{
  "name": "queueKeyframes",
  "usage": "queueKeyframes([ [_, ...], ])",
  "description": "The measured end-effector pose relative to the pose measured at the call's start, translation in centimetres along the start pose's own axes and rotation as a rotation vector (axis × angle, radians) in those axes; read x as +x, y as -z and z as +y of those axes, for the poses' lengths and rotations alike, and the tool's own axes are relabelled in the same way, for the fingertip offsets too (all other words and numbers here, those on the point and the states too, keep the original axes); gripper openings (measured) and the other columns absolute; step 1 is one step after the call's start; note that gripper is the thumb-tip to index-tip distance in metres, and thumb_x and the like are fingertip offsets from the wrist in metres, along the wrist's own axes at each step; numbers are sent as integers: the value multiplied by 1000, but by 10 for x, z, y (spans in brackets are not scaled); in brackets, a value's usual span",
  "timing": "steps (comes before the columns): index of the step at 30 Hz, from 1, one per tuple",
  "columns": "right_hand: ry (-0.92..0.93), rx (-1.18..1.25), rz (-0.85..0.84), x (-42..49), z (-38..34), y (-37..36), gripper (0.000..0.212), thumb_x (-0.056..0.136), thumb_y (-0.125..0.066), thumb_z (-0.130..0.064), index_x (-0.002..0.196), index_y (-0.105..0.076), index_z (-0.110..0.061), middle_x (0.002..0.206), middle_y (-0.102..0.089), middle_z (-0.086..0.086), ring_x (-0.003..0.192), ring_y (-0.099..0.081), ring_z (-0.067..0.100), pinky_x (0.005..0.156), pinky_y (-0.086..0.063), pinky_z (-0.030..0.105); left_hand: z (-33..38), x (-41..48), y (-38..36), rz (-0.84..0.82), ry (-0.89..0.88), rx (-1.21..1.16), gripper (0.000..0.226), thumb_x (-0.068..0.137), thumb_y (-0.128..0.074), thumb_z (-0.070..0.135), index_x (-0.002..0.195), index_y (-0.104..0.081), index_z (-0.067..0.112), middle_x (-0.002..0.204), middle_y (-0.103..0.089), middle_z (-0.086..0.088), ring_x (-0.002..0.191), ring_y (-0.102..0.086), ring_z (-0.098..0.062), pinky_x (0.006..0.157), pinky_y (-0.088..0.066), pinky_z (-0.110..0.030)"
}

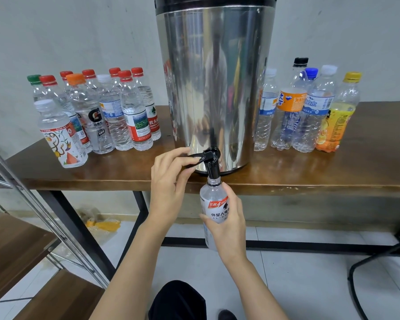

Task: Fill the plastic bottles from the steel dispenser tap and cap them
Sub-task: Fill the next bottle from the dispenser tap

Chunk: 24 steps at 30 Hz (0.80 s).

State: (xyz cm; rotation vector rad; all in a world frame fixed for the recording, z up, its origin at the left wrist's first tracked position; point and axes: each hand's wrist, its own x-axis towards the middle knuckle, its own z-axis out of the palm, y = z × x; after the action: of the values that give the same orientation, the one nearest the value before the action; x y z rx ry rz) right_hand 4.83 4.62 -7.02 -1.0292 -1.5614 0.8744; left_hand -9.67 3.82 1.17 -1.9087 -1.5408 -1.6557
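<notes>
- We hold the open bottle [214, 204] upright just below the steel dispenser [215, 77], in front of the table [310, 172] edge. Its uncapped neck meets the black spout of the tap [211, 166] at the dispenser's base.
- Our right hand [229, 218] wraps the bottle at its label. The fingers curl round the far side and the thumb lies across the front, so the bottle sits inside the grip with its neck standing above the hand.
- Our left hand [169, 179] is just left of the tap. Its fingertips close on the flat black lever [193, 156] that juts leftward from the tap head, and the other fingers are bent loosely beneath.
- Both forearms reach up from below towards the dispenser. The left wrist is cocked upward, and the right wrist is straight under the bottle.
- Left of the dispenser on the table stands a cluster of capped bottles [116, 112] with red, green, orange and white lids.
- Right of the dispenser stands a second row of bottles [310, 112], capped in white, black, blue and yellow.
</notes>
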Motion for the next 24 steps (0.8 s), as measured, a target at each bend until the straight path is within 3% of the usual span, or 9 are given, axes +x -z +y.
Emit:
queueKeyframes([
  [12,-2,13,1,1,0,0,93,73,-85,-8,128,-31,-59,130,-40,-32,116,-40,-22,83,-35,-3,-2,1,1,-22,-32,79,17,98,-51,29,112,-58,36,123,-55,22,117,-47,-8,99,-33,-35],
  [24,-15,12,-2,1,-1,0,92,73,-86,-7,130,-32,-56,133,-44,-21,115,-40,-23,83,-36,-3,-1,3,2,-23,-54,119,19,98,-53,28,113,-64,28,123,-64,9,117,-51,-14,99,-33,-36],
])
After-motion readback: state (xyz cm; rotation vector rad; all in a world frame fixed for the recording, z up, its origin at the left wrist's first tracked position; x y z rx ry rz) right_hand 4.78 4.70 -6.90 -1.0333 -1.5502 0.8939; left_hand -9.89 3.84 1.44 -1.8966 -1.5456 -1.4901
